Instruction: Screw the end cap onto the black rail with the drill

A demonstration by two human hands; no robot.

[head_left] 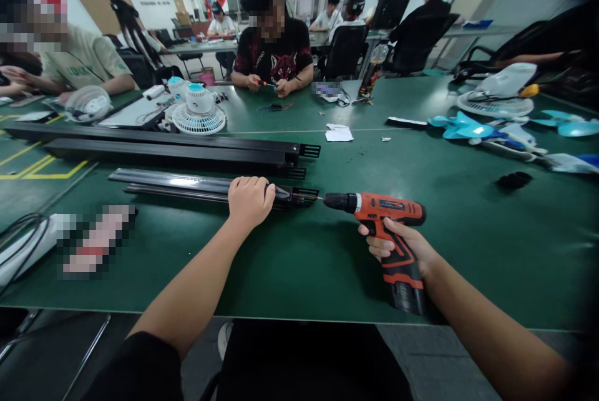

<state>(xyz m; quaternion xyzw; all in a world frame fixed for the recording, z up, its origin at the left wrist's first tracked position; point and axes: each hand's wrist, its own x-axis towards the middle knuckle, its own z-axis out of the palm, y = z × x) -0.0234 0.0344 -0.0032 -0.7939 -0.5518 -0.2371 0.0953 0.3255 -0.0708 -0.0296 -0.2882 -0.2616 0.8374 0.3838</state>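
My right hand (402,242) is wrapped round the grip of an orange and black cordless drill (390,209), which lies level and points left. Its thin bit meets the slotted end piece (306,195) of a long black housing (178,181); whether it sits in a screw there is too small to tell. Over that housing, near the same end, my left hand (250,201) is closed and presses it to the green table. Beyond it lie two more long black housings (187,151), side by side, with similar slotted ends (309,151).
White fan parts (199,117) stand at the back left. Blue fan blades (461,126) and a small black part (513,180) lie to the right. White paper scraps (339,133) lie mid-table. Across the table a person (274,52) handles a small tool. A cable (21,232) lies at left.
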